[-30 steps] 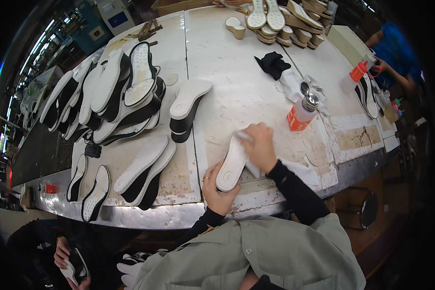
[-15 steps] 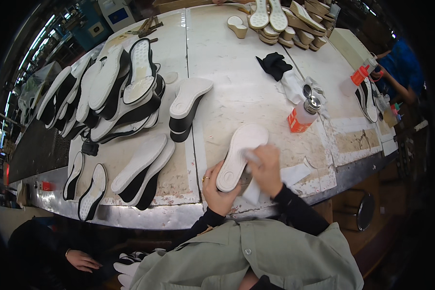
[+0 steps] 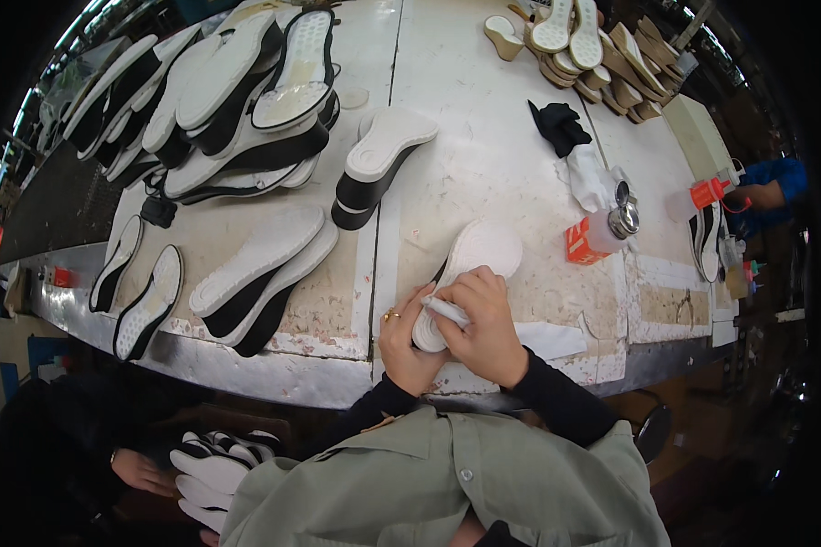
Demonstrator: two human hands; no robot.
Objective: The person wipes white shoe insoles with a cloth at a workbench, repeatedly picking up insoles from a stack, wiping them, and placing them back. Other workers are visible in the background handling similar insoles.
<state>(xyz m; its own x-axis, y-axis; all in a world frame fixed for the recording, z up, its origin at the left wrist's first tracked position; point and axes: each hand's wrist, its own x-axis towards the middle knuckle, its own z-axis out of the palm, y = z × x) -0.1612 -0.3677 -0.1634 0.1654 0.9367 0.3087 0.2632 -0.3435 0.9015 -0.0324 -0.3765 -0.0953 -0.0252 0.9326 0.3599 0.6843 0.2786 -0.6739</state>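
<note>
A white-bottomed shoe sole (image 3: 486,244) with a dark side edge is tilted in front of me, its wide end pointing away. My left hand (image 3: 405,354), with a ring on one finger, is wrapped round the near, heel end from the left. My right hand (image 3: 486,330) pinches a folded white cloth (image 3: 447,311) over the sole's lower half, close to the left fingertips. Part of the heel is hidden by both hands. A white sheet (image 3: 552,339) lies on the table beside my right wrist.
Black-and-white wedge soles (image 3: 219,82) are piled at the left; a stacked pair (image 3: 269,273) lies nearer. A metal-topped bottle (image 3: 596,237) with an orange label stands right, near a black cloth (image 3: 559,128). Tan soles (image 3: 602,64) are heaped behind. Another person's hand (image 3: 144,472) shows lower left.
My right hand has moved with the cloth from the sole's right edge down to its near half, beside my left fingers. The whole view has shifted slightly.
</note>
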